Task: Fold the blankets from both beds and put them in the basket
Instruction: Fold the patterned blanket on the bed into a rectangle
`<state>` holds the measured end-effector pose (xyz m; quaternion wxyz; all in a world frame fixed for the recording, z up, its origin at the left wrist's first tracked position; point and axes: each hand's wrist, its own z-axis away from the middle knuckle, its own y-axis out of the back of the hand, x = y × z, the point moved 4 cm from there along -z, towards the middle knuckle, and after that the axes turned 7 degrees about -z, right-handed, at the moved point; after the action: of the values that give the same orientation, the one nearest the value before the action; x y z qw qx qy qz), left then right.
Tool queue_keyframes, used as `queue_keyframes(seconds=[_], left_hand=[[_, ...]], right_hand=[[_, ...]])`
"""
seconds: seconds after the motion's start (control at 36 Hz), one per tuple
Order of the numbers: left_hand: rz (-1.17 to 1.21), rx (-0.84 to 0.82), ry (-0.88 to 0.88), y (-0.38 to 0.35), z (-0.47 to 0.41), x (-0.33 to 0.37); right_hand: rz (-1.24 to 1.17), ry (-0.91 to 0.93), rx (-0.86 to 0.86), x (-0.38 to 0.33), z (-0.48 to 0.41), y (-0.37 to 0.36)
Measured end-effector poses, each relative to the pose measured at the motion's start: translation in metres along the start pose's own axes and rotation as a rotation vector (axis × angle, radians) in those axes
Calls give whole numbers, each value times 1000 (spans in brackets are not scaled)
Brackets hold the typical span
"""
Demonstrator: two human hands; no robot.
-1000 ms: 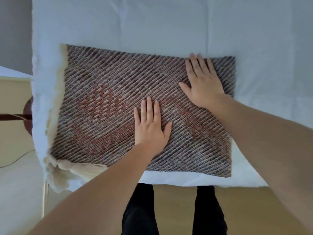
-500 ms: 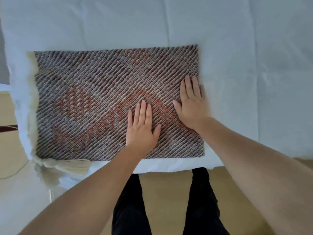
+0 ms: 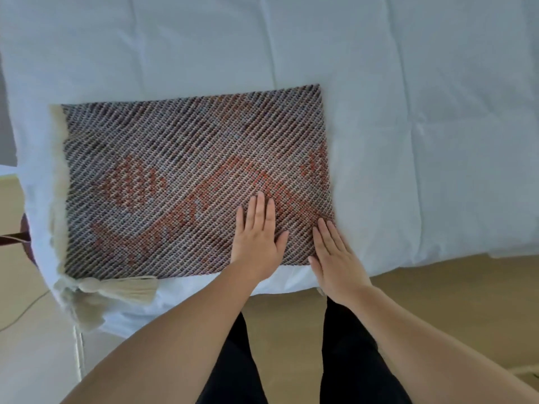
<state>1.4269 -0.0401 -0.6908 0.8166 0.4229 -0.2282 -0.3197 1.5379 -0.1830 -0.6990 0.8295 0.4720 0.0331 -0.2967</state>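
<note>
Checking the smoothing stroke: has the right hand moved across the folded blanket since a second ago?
Yes. The right hand has slid from the blanket's far right corner to its near right corner, at the bed edge.

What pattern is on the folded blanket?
Fine diagonal stripes in grey and cream with rust-orange patches on the blanket, clearest in the head view.

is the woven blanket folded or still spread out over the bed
Folded. The woven blanket lies as a compact rectangle on the white bed, with tassels bunched at one corner and both hands flat on it.
</note>
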Motion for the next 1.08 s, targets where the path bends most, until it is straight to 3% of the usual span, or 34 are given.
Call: queue_keyframes(seconds=[0.25,0.42,0.5,0.61,0.78,0.92,1.08], left_hand=[[65,-20,-89,-6,-18,66],[181,-47,4,4,-16,75],[364,-48,27,18,-7,67],[734,-58,163,45,10,51],[984,110,286,79,43,21],[1159,179,347,101,75,-25],[1176,216,409,116,111,-100]], right_hand=[[-524,-127,243,32,-75,112],[-871,-220,168,15,-148,157],[-1007,-254,103,4,-162,169],[-1020,-208,32,-31,-158,192],[-977,-90,-10,-111,-150,216],[-950,-109,42,-181,-152,220],[-912,-167,110,-247,-160,205]])
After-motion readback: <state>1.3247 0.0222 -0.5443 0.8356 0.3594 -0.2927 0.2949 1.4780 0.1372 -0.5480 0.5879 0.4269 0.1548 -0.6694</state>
